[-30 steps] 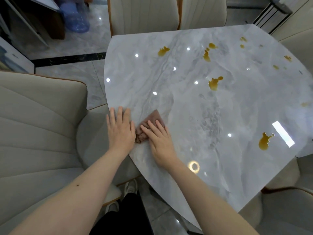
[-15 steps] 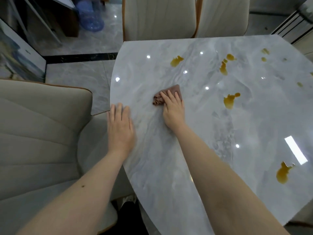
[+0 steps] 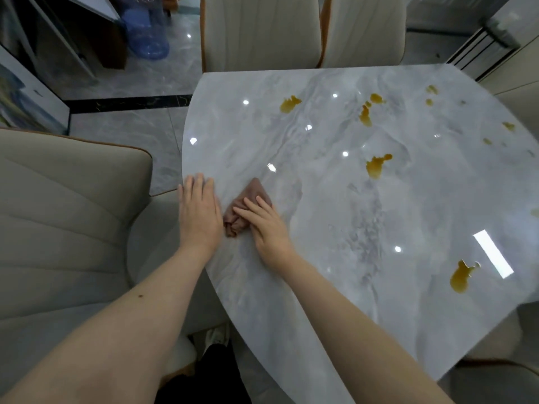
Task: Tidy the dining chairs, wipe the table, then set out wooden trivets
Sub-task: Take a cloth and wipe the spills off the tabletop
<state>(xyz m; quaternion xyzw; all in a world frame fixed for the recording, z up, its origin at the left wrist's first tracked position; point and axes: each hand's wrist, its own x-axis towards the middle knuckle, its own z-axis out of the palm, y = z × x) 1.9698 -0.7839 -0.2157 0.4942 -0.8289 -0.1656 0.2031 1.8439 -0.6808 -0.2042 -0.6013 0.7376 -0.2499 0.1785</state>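
Right hand flat, fingers straight, pressing brown cloth onto marble counter near its left edge. Left hand flat, fingers straight, on counter edge, just left of cloth, touching it. Amber spills lie on counter right of and beyond cloth. Beige chair left of cloth.

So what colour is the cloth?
Pinkish brown; the cloth shows in the head view under the right hand.
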